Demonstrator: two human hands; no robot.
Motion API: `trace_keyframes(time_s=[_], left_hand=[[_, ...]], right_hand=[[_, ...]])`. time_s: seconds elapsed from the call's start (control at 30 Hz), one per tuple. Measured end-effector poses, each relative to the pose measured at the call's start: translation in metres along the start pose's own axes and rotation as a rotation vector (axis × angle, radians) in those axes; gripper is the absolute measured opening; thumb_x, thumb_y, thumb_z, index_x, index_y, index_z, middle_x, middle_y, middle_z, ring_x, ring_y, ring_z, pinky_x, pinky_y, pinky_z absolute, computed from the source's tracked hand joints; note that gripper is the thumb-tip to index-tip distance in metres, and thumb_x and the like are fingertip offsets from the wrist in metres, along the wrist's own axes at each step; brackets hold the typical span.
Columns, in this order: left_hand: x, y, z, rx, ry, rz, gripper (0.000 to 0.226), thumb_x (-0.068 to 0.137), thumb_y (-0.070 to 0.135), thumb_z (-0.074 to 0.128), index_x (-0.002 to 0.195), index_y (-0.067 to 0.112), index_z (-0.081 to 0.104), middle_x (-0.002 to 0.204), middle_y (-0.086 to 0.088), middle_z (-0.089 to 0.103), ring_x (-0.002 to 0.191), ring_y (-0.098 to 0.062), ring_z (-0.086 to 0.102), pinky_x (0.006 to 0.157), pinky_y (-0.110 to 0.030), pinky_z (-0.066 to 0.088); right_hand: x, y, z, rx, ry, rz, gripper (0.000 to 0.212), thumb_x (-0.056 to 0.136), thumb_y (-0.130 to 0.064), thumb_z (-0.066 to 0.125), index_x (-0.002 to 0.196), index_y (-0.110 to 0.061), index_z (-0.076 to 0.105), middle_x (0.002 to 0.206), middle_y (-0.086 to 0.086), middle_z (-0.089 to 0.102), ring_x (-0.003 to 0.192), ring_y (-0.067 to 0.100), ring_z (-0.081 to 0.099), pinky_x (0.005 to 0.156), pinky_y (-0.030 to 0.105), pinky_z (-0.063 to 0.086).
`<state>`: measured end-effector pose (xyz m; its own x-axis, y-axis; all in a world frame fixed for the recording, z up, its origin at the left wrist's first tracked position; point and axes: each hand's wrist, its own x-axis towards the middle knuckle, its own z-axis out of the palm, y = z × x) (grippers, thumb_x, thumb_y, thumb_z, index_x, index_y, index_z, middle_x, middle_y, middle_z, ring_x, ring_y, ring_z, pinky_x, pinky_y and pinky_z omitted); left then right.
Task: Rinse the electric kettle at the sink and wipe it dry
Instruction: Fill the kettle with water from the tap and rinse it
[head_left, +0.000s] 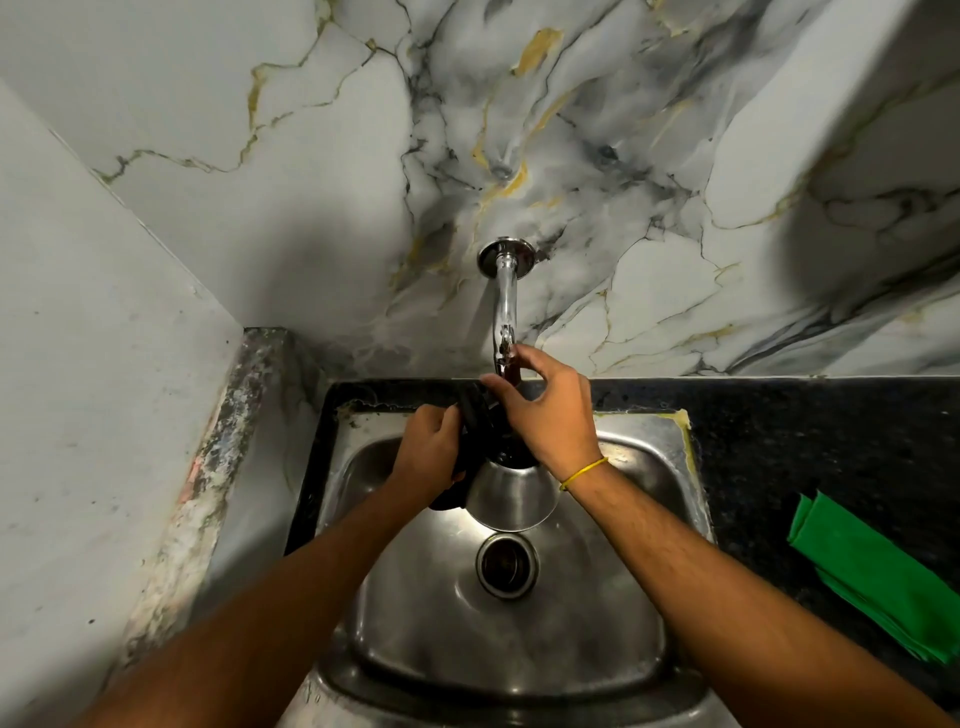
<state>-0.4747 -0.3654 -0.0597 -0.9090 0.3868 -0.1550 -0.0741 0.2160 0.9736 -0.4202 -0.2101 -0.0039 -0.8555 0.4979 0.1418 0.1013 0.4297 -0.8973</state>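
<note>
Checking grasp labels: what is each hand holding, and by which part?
Left hand grips the kettle by its black handle, over the sink. Right hand has fingers at the tap end, not holding the kettle.

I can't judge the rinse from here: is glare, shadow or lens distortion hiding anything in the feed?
Head view: strong wide-angle bending, walls and counter edges curve. A bright highlight sits on the kettle body; its black top is hidden in shadow under the right hand at the tap. Left hand grips the handle. Sink basin dim but readable; green cloth sharp.
</note>
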Motion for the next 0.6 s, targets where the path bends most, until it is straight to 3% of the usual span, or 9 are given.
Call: trace_keyframes(time_s=[0.1,0.23,0.43,0.6], left_hand=[[-0.001,0.002,0.000,0.008,0.012,-0.001,0.051,0.085,0.055,0.045,0.047,0.023,0.059,0.037,0.000,0.050,0.029,-0.012,0.048,0.032,-0.023,0.037],[-0.001,0.005,0.001,0.025,0.027,-0.001,0.051,0.082,0.055,0.044,0.046,0.022,0.054,0.035,0.001,0.049,0.028,-0.012,0.047,0.031,-0.022,0.036],[-0.004,0.003,0.004,-0.010,0.003,0.009,0.051,0.084,0.055,0.044,0.053,0.015,0.050,0.035,0.000,0.047,0.025,-0.014,0.046,0.030,-0.021,0.035],[-0.005,0.001,0.006,0.019,0.004,-0.004,0.052,0.083,0.060,0.043,0.060,0.013,0.053,0.037,-0.001,0.054,0.027,-0.009,0.050,0.029,-0.019,0.036]], right_hand=[[0.002,-0.002,0.001,-0.025,-0.014,0.012,0.033,0.083,-0.046,0.075,0.106,-0.023,0.077,0.094,-0.007,0.081,0.093,0.011,0.076,0.088,0.039,0.062],[0.006,0.000,0.001,-0.069,-0.028,0.019,0.028,0.087,-0.046,0.071,0.096,-0.019,0.075,0.086,-0.003,0.079,0.085,0.020,0.077,0.080,0.042,0.061],[0.009,0.005,0.001,-0.034,-0.045,0.017,0.023,0.087,-0.039,0.073,0.094,-0.017,0.076,0.085,-0.002,0.080,0.088,0.017,0.077,0.083,0.041,0.061],[0.015,0.011,-0.001,0.134,-0.121,0.066,0.019,0.088,-0.025,0.076,0.100,-0.010,0.078,0.095,0.007,0.083,0.102,0.029,0.079,0.092,0.053,0.061]])
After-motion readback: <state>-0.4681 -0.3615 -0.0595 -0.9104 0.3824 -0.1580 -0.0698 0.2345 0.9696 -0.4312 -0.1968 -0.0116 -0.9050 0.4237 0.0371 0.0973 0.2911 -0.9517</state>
